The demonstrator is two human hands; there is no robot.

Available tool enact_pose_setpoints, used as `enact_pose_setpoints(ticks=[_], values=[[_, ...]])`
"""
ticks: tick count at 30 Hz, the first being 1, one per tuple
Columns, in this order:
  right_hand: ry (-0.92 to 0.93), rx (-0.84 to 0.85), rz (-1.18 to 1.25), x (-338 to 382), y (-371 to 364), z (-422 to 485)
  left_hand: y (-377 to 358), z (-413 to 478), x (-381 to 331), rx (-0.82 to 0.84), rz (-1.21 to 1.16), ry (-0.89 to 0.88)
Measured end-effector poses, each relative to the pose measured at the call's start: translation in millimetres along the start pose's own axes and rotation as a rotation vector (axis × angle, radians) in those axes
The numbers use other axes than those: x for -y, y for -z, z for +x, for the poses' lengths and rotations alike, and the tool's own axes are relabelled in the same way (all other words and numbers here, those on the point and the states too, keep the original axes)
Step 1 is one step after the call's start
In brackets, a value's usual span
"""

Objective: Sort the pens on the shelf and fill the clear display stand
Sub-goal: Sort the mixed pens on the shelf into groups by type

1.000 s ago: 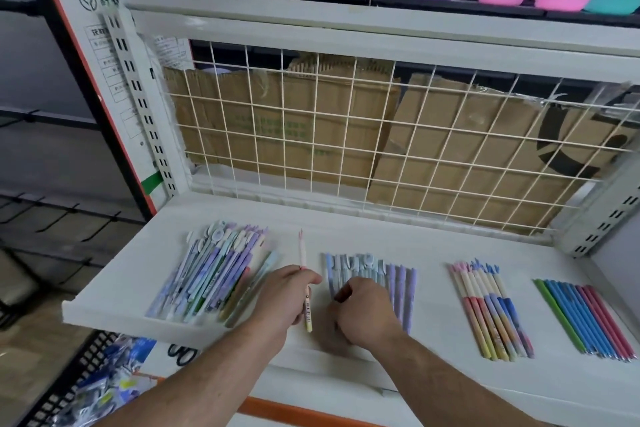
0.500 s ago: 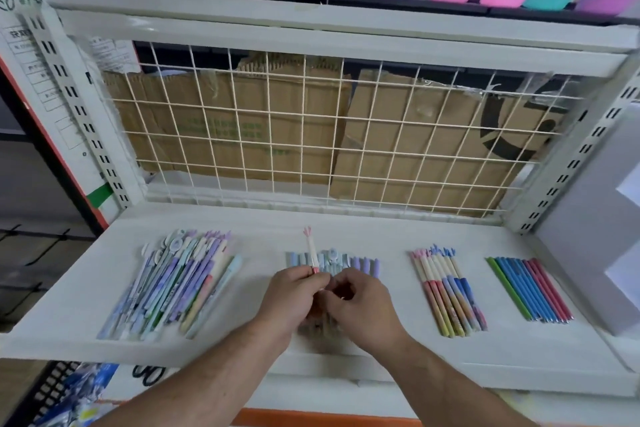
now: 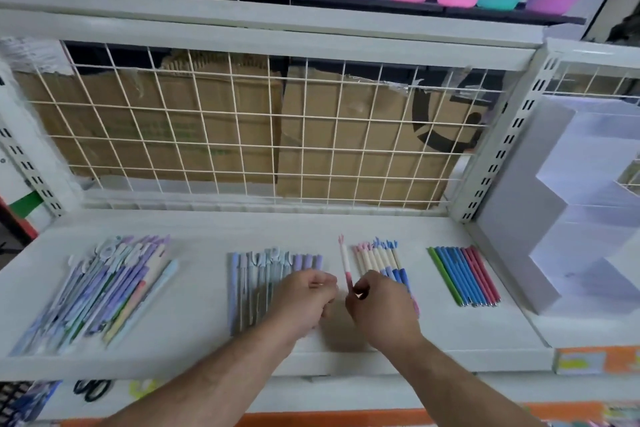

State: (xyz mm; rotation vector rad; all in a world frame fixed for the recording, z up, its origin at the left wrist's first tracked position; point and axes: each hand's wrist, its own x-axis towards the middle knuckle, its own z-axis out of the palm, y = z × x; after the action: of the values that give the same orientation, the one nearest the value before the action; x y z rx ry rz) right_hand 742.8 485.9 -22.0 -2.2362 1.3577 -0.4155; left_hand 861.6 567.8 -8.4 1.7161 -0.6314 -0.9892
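- No word, number or brand can be made out
- Cardboard (image 3: 346, 135) behind the wire grid (image 3: 242, 107): part of a thick black ring mark (image 3: 424, 128) near its right edge, no letters
- Same cardboard, left part: faint green print (image 3: 207, 151), too blurred to read
- Orange strip (image 3: 595, 360) beyond the front right corner of the shelf (image 3: 201, 288): coloured patches, illegible

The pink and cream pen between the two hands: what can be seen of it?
The slim pink and cream pen looks like plastic: cream upper barrel, pink lower part, a small pink eared topper at its far end. It points away from the person, nearly straight, between the row of blue and lilac pens and the row of cream, blue and pink pens. The right-hand grip pinches its pink near end; whether it touches the white shelf is unclear.
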Motion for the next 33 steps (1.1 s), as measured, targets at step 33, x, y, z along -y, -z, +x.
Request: enact_pose_setpoints(ticks=[33], values=[[0.44,-0.033,-0.252,58.5,-43.5,6.2,84.6,1.8,33.4,-0.311,0.443,-0.287]])
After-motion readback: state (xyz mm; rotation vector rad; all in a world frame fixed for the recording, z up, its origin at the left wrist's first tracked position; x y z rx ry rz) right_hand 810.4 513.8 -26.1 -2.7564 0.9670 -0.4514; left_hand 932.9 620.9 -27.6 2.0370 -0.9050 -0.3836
